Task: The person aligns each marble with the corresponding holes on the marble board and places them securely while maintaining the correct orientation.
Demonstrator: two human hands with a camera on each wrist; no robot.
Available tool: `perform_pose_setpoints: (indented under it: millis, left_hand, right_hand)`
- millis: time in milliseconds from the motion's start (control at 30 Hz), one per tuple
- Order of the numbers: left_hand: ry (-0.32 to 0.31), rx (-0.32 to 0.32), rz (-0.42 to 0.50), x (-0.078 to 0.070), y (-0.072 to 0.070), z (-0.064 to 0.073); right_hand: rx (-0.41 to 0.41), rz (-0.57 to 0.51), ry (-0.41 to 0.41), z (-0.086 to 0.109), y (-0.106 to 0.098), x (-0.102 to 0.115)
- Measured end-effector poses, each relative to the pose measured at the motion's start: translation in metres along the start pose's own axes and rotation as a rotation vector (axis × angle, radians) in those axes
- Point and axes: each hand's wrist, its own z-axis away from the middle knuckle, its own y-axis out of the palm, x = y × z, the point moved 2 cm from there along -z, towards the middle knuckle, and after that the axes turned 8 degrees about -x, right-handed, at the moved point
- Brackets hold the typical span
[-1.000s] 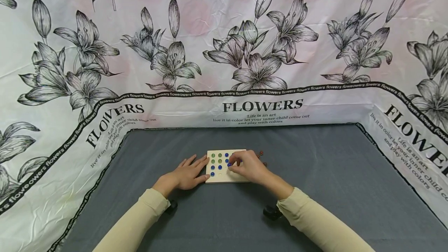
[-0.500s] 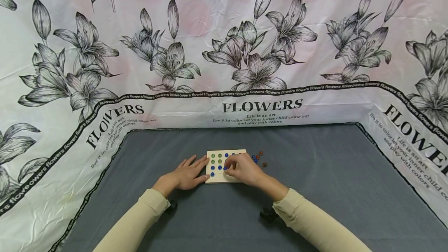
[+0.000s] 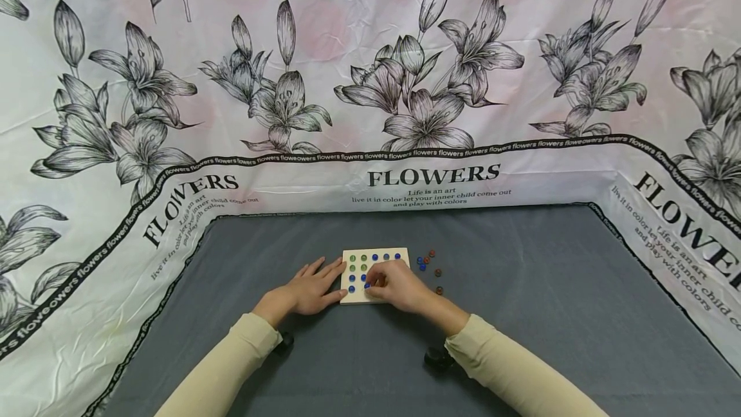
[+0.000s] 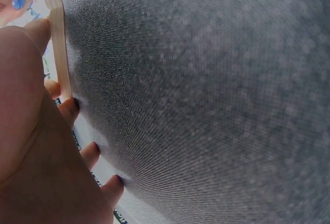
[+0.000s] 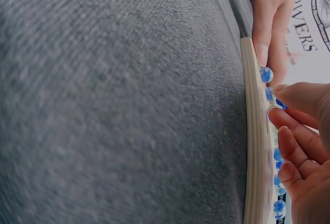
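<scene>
A pale wooden board (image 3: 350,299) with rows of round hollows lies on the grey cloth in the head view. Green marbles (image 3: 363,258) sit in its far left hollows; several blue marbles (image 3: 352,278) fill others. My left hand (image 3: 307,289) lies spread at the board's left edge, thumb and fingertips touching it. Over the front rows, my right hand (image 3: 398,285) pinches a blue marble (image 5: 269,95) between thumb and forefinger, low over the board beside the near-left blue marble (image 5: 266,74). That hand hides the middle and right of the board's near rows.
Right of the board, loose red-brown marbles (image 3: 437,273) and blue marbles (image 3: 422,268) lie on the grey cloth (image 3: 521,314). A white flower-printed sheet (image 3: 434,176) rises behind and at both sides. Dark objects (image 3: 438,359) show beneath both wrists.
My right hand has moved left and nearer across the board with the blue marble, uncovering the far right blue marbles and the loose ones beside the board. My left hand has stayed put.
</scene>
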Motion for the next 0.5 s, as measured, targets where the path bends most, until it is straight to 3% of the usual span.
perform_pose_setpoints:
  millis: [500]
  left_hand:
    - [0.006,-0.002,-0.005,0.0014,0.0016,-0.0005]
  right_hand:
    - [-0.008,0.017,0.016,-0.0021,0.0086,0.0020]
